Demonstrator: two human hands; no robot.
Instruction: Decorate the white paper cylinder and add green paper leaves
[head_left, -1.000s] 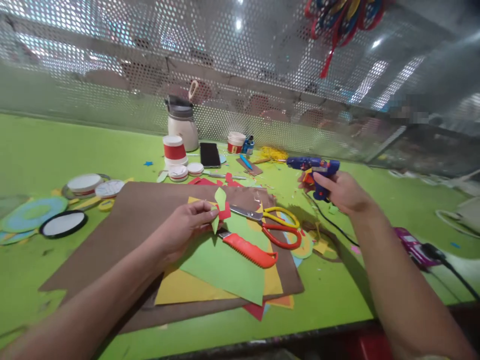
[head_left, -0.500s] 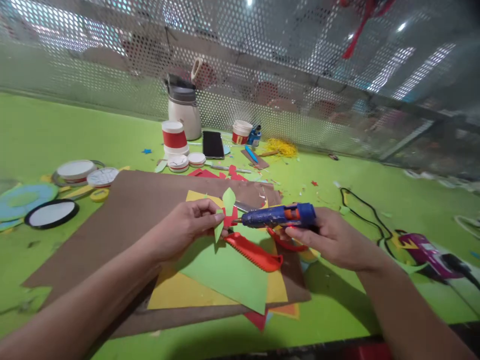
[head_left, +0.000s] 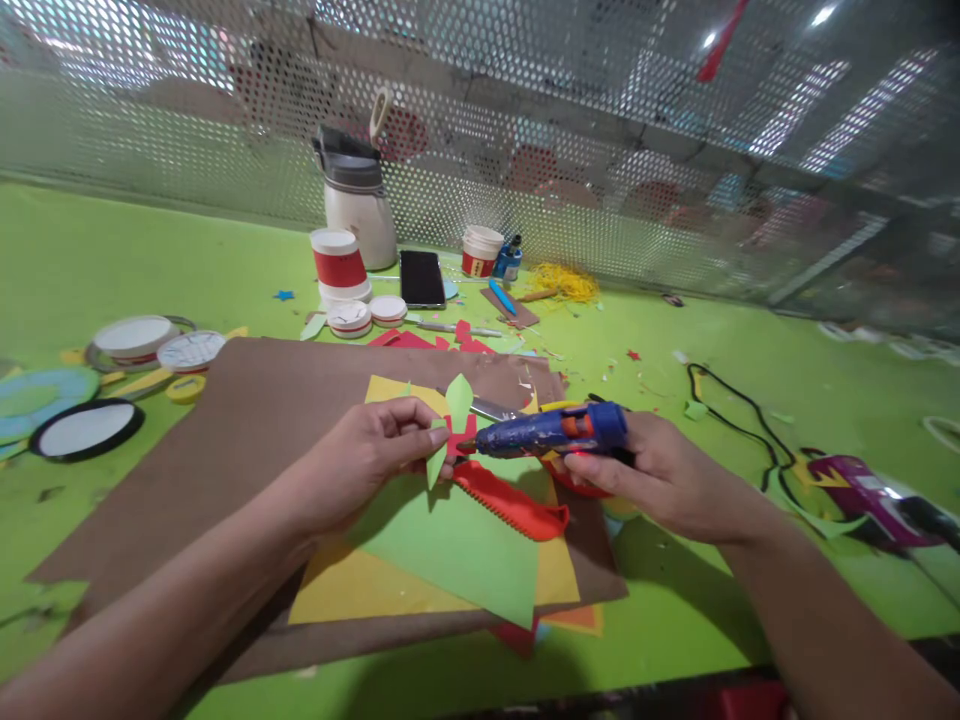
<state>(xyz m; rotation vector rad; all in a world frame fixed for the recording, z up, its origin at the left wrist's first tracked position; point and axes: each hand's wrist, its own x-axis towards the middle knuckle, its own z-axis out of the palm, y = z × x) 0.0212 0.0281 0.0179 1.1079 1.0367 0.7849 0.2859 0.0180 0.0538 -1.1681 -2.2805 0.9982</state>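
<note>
My left hand (head_left: 369, 462) pinches a small paper cutout (head_left: 452, 425) of green leaves and a red piece, held just above the stacked sheets. My right hand (head_left: 660, 475) grips a blue glue gun (head_left: 551, 431) lying nearly level, its nozzle pointing left and touching the red part of the cutout. Under both hands lie a green sheet (head_left: 457, 545), a yellow sheet (head_left: 360, 590) and a large brown sheet (head_left: 225, 430). An orange-handled cutter (head_left: 517, 505) rests on the green sheet. Scissors (head_left: 499, 409) lie partly hidden behind the glue gun.
A white jug (head_left: 360, 200), a red-and-white cup (head_left: 337, 265), a black phone (head_left: 421, 278) and small pots stand at the back by the perforated metal wall. Round lids and rings (head_left: 112, 350) lie at the left. A black cord (head_left: 731, 410) and a purple device (head_left: 862, 485) lie at the right.
My right hand has brought the glue gun from the far right side of the table down and left to the cutout. The left hand has kept the cutout nearly still.
</note>
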